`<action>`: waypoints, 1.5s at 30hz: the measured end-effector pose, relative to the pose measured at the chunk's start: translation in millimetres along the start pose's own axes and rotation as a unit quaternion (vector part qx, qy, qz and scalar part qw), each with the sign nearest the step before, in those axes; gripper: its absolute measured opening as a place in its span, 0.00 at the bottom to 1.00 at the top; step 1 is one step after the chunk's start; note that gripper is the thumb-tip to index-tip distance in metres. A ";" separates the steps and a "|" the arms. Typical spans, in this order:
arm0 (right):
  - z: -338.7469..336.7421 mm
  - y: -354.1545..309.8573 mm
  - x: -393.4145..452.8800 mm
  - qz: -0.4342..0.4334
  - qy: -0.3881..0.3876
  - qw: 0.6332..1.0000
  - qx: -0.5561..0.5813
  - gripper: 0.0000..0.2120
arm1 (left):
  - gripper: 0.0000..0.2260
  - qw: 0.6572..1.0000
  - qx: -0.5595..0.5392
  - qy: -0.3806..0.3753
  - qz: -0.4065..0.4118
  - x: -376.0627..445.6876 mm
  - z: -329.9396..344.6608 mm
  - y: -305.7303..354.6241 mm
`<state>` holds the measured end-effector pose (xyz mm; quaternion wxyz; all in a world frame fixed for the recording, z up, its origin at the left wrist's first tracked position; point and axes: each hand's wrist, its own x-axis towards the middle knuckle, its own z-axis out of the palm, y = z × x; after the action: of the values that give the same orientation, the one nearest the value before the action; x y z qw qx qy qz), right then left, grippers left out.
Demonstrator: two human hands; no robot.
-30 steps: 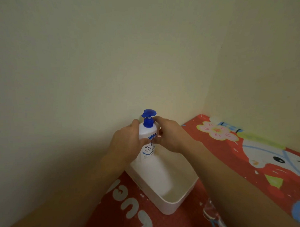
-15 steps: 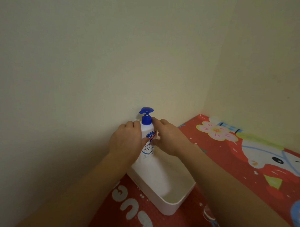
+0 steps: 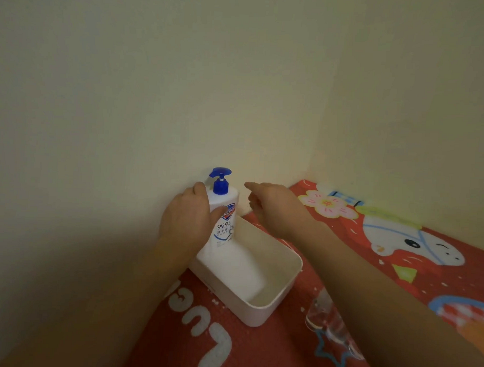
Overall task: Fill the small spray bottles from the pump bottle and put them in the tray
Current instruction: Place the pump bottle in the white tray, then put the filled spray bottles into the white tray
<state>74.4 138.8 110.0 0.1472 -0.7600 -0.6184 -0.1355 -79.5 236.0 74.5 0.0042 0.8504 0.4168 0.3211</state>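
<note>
Nearest the camera, a clear small spray bottle lies on the red printed cloth, partly hidden under the right forearm; cap state and fill level cannot be told from this view. Just beyond it sits the white tray, with nothing visible in it, one corner close to the pump bottle.

Change noted: half a second ago both hands were on the pump bottle. Now the right hand is off it, fingers loosely spread and holding nothing, hovering over the far end of the tray. The left hand remains wrapped around the bottle's side, thumb across the label. The bottle now stands upright at the wall, behind the tray's far corner.

Judgement: the pump bottle has just been set in place, the filling not begun. No small bottle is in the tray.

Obstacles: the right forearm covers the spray bottle, so the hand must pull back to reach it. The wall crowds the pump's blue head.
</note>
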 end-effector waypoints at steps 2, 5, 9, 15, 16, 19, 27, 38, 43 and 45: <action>-9.2 1.7 -6.7 0.001 0.031 0.999 0.005 0.15 | 0.19 0.999 -0.020 0.026 0.001 -0.3 -6.7 3.9; -23.6 1.4 -20.1 0.013 0.065 0.997 0.034 0.14 | 0.12 0.997 -0.047 0.047 0.029 -3.2 -16.3 17.2; -41.5 2.2 -45.1 0.019 0.119 0.991 0.051 0.10 | 0.13 0.980 -0.172 0.017 0.094 -20.5 -27.5 42.6; -69.9 9.8 -95.6 0.069 0.178 0.979 0.070 0.06 | 0.07 0.920 -0.338 -0.098 0.174 -46.9 -33.7 83.7; -73.8 11.8 -105.4 0.077 0.181 0.978 0.072 0.06 | 0.07 0.911 -0.350 -0.111 0.185 -49.5 -33.2 89.8; -82.6 18.0 -138.8 0.121 0.161 0.976 0.078 0.07 | 0.07 0.899 -0.349 -0.156 0.215 -57.5 -25.2 102.6; -69.5 26.0 -211.0 0.179 0.033 0.982 0.043 0.15 | 0.10 0.900 -0.248 -0.227 0.278 -81.9 -1.2 124.6; -46.9 28.1 -223.9 0.194 -0.012 0.981 0.022 0.10 | 0.04 0.907 -0.246 -0.220 0.264 -100.9 2.7 134.1; -47.2 29.2 -222.8 0.208 -0.015 0.977 0.038 0.08 | 0.05 0.906 -0.254 -0.203 0.271 -101.7 3.9 132.8; -53.9 30.1 -219.5 0.208 -0.018 0.977 0.043 0.08 | 0.05 0.906 -0.264 -0.192 0.270 -100.7 1.7 132.5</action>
<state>59.0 -85.6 72.7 0.1938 -0.8672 -0.4546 -0.0614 -29.9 78.3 55.0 0.2220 0.9431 0.0627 0.2393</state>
